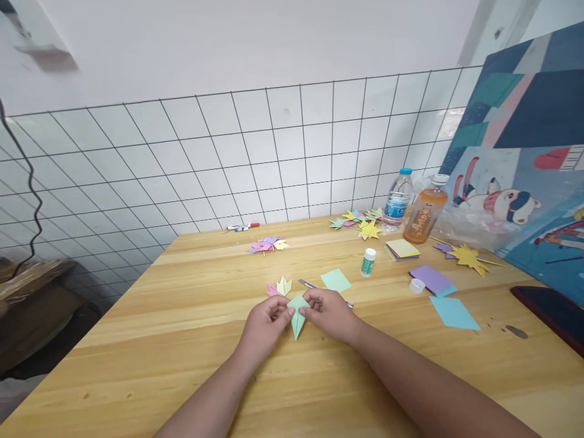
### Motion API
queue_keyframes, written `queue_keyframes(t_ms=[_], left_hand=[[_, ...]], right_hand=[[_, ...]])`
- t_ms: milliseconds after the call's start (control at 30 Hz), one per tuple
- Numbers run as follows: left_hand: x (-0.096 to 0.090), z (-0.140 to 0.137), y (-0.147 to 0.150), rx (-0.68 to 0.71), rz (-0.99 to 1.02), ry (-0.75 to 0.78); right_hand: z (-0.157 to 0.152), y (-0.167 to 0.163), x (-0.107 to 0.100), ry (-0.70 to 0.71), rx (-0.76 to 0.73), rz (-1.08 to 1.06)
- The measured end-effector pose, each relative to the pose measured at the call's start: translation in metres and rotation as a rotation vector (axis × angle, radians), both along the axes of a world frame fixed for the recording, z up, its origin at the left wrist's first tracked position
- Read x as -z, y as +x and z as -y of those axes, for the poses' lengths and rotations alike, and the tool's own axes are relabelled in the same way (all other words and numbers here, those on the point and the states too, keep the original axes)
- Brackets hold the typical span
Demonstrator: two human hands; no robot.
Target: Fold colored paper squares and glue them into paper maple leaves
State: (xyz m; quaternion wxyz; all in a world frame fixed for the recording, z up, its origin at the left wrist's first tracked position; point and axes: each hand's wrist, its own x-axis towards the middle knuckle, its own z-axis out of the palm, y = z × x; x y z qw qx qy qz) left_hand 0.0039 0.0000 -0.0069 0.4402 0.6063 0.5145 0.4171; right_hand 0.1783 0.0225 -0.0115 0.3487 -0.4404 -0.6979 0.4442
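Between my two hands is a light green folded paper [297,310], shaped like a kite with its long point toward me. My left hand [267,322] pinches its left edge, thumb on top. On the opposite edge my right hand [332,313] grips it the same way. Just beyond lie a pink and a cream folded paper piece [284,286]. A thin metallic tool [307,283], perhaps a cutter, lies partly hidden behind my right hand. A flat light green paper square [336,280] rests past that hand.
Right of centre stand a glue stick [368,263], a water bottle [398,201] and an orange drink bottle [426,210]. Paper stacks [402,249], a white cap [417,286], blue paper [455,312] and a dark phone-like object [547,313] lie rightward. Folded paper shapes [267,244] and markers [243,227] lie farther back.
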Motion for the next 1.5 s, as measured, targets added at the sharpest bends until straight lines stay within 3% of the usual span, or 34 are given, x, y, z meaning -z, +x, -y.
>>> queue_keyframes(t_ms=[200,400,633,833,933,1100,1267,1500], left_hand=[[0.0004,-0.0001,0.0031,-0.006,0.127,-0.144],[-0.0014,0.0016,0.0019,0.014,0.191,-0.148],[0.0031,-0.0002,0.0017,0.065,0.240,-0.145],[0.0025,-0.0016,0.0000,0.102,0.231,-0.180],[0.0018,-0.0024,-0.0009,0.099,0.201,-0.148],[0.0027,-0.0011,-0.0009,0.025,0.073,-0.049],[0.0053,0.0003,-0.0012,0.020,-0.003,-0.013],[0.0040,-0.0011,-0.0003,0.027,0.034,-0.035]], right_hand=[[-0.0003,-0.0013,-0.0027,-0.228,0.016,-0.140],[0.0009,-0.0006,-0.0011,-0.077,-0.026,-0.075],[0.0010,0.0017,-0.0053,-0.255,-0.111,-0.237],[-0.0006,0.0011,0.0008,-0.262,-0.102,-0.215],[-0.0004,0.0011,-0.0010,-0.270,-0.103,-0.221],[-0.0007,0.0018,-0.0085,-0.417,-0.036,-0.245],[-0.0004,-0.0006,-0.0046,-0.300,-0.027,-0.116],[-0.0023,-0.0006,-0.0026,-0.335,-0.051,-0.118]])
